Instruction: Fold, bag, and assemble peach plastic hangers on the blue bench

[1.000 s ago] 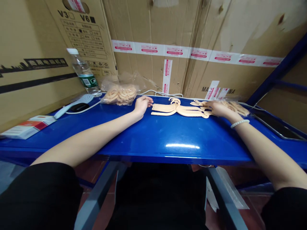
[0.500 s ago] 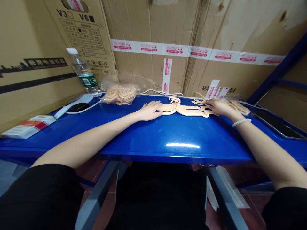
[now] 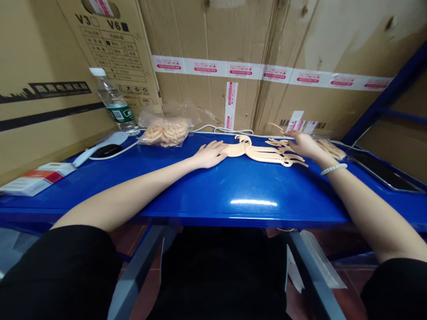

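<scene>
A stack of beige clothes hangers point(image 3: 265, 154) lies across the blue table, its curved hooks bunched near the middle. My left hand point(image 3: 209, 154) rests flat on the stack's left end, fingers spread, hiding that end. At the right end, my right hand point(image 3: 302, 144) is raised a little with its fingers pinched together. A thin beige piece point(image 3: 276, 128), seemingly part of a hanger, sticks out from its fingertips. Just behind this wrist is a clear bag of beige pieces point(image 3: 332, 149), partly hidden.
A second clear bag of hangers point(image 3: 167, 132) sits back left, beside a water bottle point(image 3: 116, 106). Further left are a light blue brush-like item point(image 3: 100, 146), a black mouse point(image 3: 108, 150) and a white-red box point(image 3: 40, 178). A dark tablet point(image 3: 387, 171) lies far right. Cardboard point(image 3: 207, 98) stands behind.
My right hand has lifted slightly, and the thin beige piece at its fingertips has risen with it. More of the stack's right end shows, its ends fanned apart. My left hand has barely moved.
</scene>
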{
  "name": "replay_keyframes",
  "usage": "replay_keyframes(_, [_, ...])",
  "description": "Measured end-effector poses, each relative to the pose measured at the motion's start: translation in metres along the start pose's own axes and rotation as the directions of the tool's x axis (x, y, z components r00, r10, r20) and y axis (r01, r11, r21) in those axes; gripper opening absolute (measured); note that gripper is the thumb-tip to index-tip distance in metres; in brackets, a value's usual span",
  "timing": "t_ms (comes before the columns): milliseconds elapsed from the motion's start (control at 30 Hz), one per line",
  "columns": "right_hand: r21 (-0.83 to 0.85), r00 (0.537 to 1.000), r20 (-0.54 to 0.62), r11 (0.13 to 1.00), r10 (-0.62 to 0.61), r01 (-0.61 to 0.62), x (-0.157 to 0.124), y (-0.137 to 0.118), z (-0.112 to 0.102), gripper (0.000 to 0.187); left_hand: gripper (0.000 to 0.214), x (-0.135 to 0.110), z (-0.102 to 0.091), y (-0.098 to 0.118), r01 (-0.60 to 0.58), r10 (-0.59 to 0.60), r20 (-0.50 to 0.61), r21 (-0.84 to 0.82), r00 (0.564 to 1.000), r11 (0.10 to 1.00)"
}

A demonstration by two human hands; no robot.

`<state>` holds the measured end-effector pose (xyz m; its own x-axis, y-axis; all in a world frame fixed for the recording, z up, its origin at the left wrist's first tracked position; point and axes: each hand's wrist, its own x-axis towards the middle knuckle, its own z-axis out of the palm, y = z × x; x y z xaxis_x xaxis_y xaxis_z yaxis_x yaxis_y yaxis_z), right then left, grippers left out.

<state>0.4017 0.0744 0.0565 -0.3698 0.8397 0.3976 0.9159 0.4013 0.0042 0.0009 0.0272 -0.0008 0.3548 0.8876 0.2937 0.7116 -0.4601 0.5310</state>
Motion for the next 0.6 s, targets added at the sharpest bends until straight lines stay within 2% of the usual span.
replay_keyframes(100, [0.189, 0.997, -0.044, 0.981, 0.059, -0.05, -0.006, -0.024, -0.006, 0.047, 0.042, -0.004, -0.009, 0.011, -0.101, 0.08, -0.202, -0.098, 0.976, 0.99])
replay_keyframes(167, [0.372, 0.998, -0.028, 0.927, 0.061, -0.047, -0.013, -0.049, -0.011, 0.047, 0.041, -0.009, -0.015, 0.024, -0.143, 0.07, -0.275, -0.256, 0.959, 0.956])
replay_keyframes(200, [0.472, 0.999, -0.014, 0.881, 0.037, -0.026, -0.016, -0.063, -0.012, 0.047, 0.042, -0.013, -0.017, 0.032, -0.117, 0.021, -0.25, -0.377, 0.968, 0.919])
replay_keyframes(267, [0.632, 0.998, 0.039, 0.775, -0.053, 0.016, -0.025, -0.092, -0.015, 0.047, 0.04, -0.022, -0.017, 0.049, 0.021, -0.084, -0.072, -0.625, 0.994, 0.78])
replay_keyframes(333, [0.787, 0.985, 0.083, 0.617, -0.148, 0.026, -0.033, -0.121, -0.017, 0.048, 0.035, -0.031, -0.012, 0.063, 0.16, -0.162, 0.074, -0.768, 0.984, 0.621])
replay_keyframes(367, [0.84, 0.975, 0.097, 0.542, -0.201, 0.028, -0.037, -0.133, -0.018, 0.049, 0.032, -0.034, -0.009, 0.068, 0.192, -0.184, 0.104, -0.805, 0.977, 0.562])
replay_keyframes(400, [0.874, 0.958, 0.104, 0.484, -0.265, 0.039, -0.041, -0.143, -0.019, 0.049, 0.03, -0.037, -0.005, 0.072, 0.201, -0.203, 0.109, -0.834, 0.973, 0.514])
replay_keyframes(467, [0.902, 0.92, 0.115, 0.427, -0.375, 0.062, -0.047, -0.158, -0.02, 0.048, 0.021, -0.039, 0.001, 0.075, 0.171, -0.222, 0.071, -0.863, 0.972, 0.475])
replay_keyframes(533, [0.902, 0.886, 0.135, 0.424, -0.443, 0.075, -0.051, -0.165, -0.021, 0.048, 0.012, -0.037, 0.004, 0.074, 0.13, -0.221, 0.026, -0.873, 0.975, 0.471])
replay_keyframes(600, [0.886, 0.878, 0.132, 0.451, -0.46, 0.103, -0.052, -0.165, -0.022, 0.049, 0.016, -0.034, 0.005, 0.071, 0.117, -0.224, 0.011, -0.877, 0.975, 0.466])
